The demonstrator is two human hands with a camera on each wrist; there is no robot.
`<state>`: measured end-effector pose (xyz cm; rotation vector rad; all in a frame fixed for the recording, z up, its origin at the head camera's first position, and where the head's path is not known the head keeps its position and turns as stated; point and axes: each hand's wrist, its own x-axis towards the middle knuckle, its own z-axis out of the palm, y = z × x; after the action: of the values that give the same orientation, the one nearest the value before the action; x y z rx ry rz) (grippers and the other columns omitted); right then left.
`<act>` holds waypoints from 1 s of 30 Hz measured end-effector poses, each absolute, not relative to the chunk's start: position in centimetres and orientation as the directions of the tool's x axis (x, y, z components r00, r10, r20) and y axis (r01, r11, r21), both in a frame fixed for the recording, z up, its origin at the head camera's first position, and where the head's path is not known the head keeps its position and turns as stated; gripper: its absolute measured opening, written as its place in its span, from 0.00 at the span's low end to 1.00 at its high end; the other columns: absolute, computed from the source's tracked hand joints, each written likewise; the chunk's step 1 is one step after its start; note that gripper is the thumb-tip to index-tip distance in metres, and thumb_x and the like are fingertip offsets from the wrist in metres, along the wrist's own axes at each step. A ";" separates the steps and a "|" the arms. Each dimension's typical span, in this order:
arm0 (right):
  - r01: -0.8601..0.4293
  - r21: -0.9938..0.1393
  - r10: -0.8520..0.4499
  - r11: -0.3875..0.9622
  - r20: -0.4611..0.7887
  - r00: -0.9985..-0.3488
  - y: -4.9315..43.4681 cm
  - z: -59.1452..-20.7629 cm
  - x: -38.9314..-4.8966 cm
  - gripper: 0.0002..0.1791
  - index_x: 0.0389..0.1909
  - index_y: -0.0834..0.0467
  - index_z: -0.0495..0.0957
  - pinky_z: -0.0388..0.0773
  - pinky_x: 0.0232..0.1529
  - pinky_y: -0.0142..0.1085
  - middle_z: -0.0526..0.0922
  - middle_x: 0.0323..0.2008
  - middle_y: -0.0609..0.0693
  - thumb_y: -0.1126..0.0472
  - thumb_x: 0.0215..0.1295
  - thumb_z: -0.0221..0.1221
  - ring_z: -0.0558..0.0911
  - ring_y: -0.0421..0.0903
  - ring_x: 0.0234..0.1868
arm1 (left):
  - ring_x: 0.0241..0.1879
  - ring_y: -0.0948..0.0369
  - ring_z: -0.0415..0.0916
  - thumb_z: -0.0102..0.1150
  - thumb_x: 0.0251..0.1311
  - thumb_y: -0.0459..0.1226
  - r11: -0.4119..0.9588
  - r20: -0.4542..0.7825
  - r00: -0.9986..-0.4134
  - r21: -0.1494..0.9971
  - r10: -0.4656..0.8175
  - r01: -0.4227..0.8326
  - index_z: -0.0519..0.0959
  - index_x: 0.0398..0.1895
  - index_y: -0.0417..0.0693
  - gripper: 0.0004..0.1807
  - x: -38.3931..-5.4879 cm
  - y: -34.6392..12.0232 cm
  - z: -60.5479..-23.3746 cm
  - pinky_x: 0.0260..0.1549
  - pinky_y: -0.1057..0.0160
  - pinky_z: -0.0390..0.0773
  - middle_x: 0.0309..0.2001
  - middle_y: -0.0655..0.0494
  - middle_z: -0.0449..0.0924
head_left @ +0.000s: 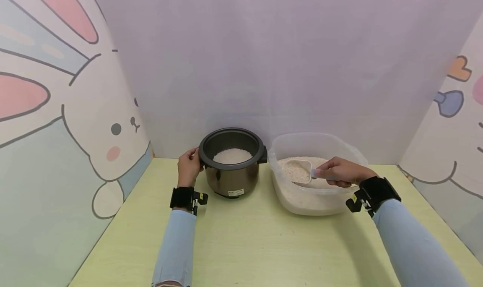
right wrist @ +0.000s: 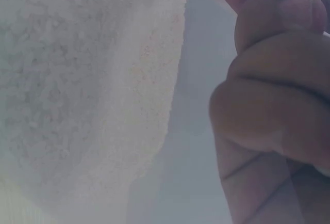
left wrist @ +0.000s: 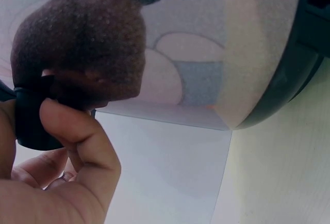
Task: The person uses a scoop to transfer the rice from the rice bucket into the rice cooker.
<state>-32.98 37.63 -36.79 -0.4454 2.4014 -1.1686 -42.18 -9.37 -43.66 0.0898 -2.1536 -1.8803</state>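
A dark rice cooker [head_left: 235, 178] without a lid stands near the back wall, with white rice [head_left: 232, 156] in its bowl. My left hand [head_left: 189, 168] grips its black side handle [left wrist: 36, 118], thumb and fingers pinching it in the left wrist view. To the right, a translucent plastic tub [head_left: 317, 201] holds a bed of rice [right wrist: 144, 90]. Over that rice my right hand [head_left: 341, 171] grips the handle of a clear scoop [head_left: 299, 172], which has rice in it. In the right wrist view the fingers curl round the scoop's handle, and the scoop's cup is out of sight.
Both vessels stand side by side on a pale green-yellow table [head_left: 256, 245], close to a plain back wall [head_left: 271, 69]. Cartoon-printed panels [head_left: 86, 123] flank the table on left and right. The cooker's other handle [head_left: 263, 155] faces the tub.
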 end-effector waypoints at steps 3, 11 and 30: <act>-0.095 -0.816 -0.475 0.570 -0.234 -0.849 37.9 -36.6 -33.0 0.23 0.56 0.72 0.80 0.56 0.12 0.35 0.63 0.15 0.47 0.55 0.81 0.52 0.55 0.39 0.11 | 0.23 0.63 0.77 0.54 0.77 0.45 0.150 0.173 -0.959 0.979 -0.226 0.141 0.82 0.59 0.40 0.20 -42.2 -9.2 -43.5 0.23 0.71 0.79 0.33 0.48 0.81; -0.022 -0.875 -0.468 0.484 -0.237 -0.851 37.9 -35.9 -33.0 0.22 0.54 0.71 0.80 0.51 0.14 0.40 0.62 0.17 0.46 0.54 0.82 0.50 0.53 0.40 0.12 | 0.24 0.64 0.77 0.54 0.77 0.45 0.151 0.173 -0.959 0.978 -0.224 0.141 0.82 0.59 0.40 0.20 -42.0 -9.2 -43.5 0.23 0.70 0.80 0.35 0.47 0.82; 0.021 -0.950 -0.322 0.310 -0.126 -0.938 33.6 -32.5 -32.6 0.28 0.63 0.71 0.72 0.51 0.21 0.40 0.67 0.25 0.49 0.49 0.82 0.50 0.57 0.39 0.16 | 0.25 0.62 0.78 0.54 0.77 0.44 0.126 0.174 -0.960 0.981 -0.220 0.149 0.82 0.59 0.40 0.19 -41.7 -9.2 -43.4 0.24 0.70 0.80 0.35 0.46 0.82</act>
<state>-32.65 33.58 -32.48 -0.2716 2.2883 -1.6673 -41.71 -9.24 -43.43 0.0699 -2.1304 -1.9088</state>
